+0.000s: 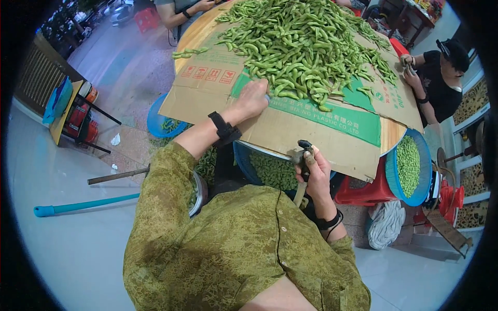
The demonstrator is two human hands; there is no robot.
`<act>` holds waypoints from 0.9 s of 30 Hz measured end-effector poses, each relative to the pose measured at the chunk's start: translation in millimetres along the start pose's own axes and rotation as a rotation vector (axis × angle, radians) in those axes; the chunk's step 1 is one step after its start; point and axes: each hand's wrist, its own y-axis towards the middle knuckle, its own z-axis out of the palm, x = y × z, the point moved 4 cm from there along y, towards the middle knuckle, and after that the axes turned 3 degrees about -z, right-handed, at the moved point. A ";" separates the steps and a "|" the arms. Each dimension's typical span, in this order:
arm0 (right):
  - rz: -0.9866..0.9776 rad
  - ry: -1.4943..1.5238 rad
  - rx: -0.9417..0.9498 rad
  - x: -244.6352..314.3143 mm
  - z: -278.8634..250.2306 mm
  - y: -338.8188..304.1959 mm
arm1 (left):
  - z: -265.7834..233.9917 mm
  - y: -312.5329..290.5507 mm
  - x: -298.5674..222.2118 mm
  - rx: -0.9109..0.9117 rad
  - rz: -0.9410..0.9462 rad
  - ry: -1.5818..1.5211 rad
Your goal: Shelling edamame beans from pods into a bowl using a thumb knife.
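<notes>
A large heap of green soybean pods (pixel 306 49) lies on flattened cardboard (pixel 207 96) over a round wooden table. My left hand (pixel 252 99) rests on the cardboard at the near left side of the heap. Its fingers are curled in, and whatever they hold is hidden. Closer to my body, just off the cardboard's front edge, my right hand (pixel 317 175) is raised and closed around a small dark object (pixel 306 150) with a black tip. Its exact kind is unclear. Under the table edge stands a blue basin of shelled green beans (pixel 272 168).
At the right, another blue basin (pixel 426 173) of shelled beans stands by a red stool (pixel 365 193). Left of the table is a blue basin (pixel 158 122) with pods. A turquoise pole (pixel 88 205) lies lower left. Co-workers sit at the right (pixel 441 78) and far left (pixel 179 13).
</notes>
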 end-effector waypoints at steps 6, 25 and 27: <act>0.039 0.093 -0.031 -3.0 3.1 7.3 | -13.4 -43.2 -56.3 0.173 -0.047 -0.604; 0.095 0.101 0.032 -7.3 8.1 -5.7 | -8.6 -98.8 -87.4 0.499 -0.307 -1.227; 0.077 0.104 0.040 -5.4 3.3 -7.6 | -13.2 -96.7 -89.5 0.498 -0.300 -1.225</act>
